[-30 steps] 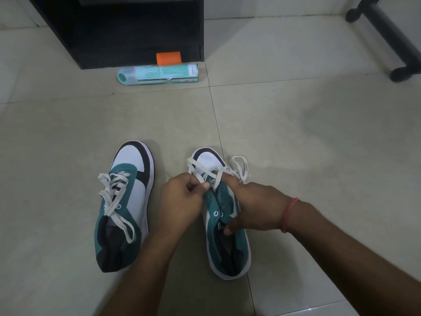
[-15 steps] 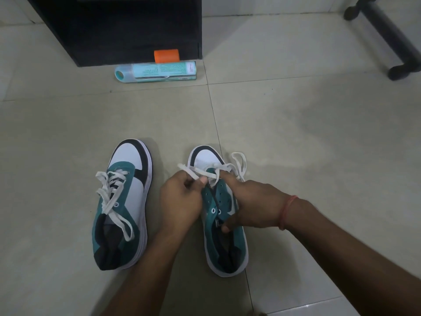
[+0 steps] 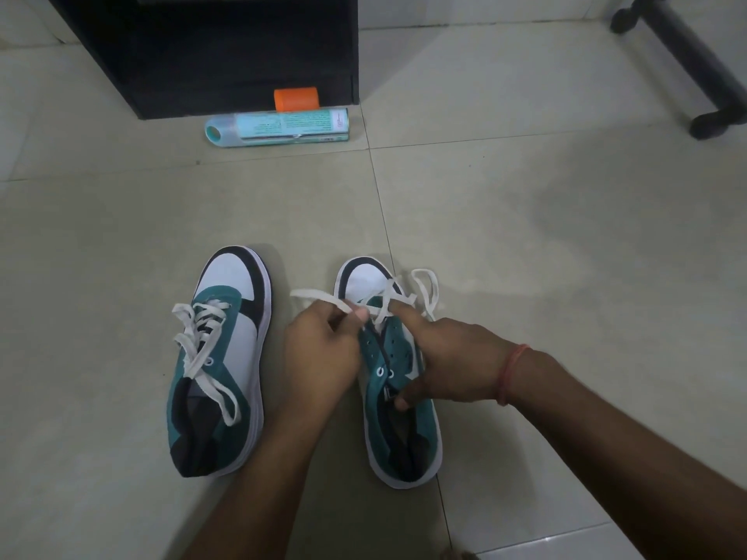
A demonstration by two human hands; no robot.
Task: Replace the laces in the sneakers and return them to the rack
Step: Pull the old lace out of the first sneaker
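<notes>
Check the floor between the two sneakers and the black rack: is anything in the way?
Yes. A teal tube lies flat across the foot of the black rack, with an orange cylinder just behind it. The tiles nearer the sneakers look bare.

We see two sneakers (image 3: 220,361) in teal, white and black with white laces (image 3: 202,341), a pale turquoise printed tube (image 3: 279,127), an orange cap (image 3: 296,99), a black cabinet (image 3: 210,50), a red wrist thread (image 3: 511,371) and beige floor tiles (image 3: 545,220).
</notes>
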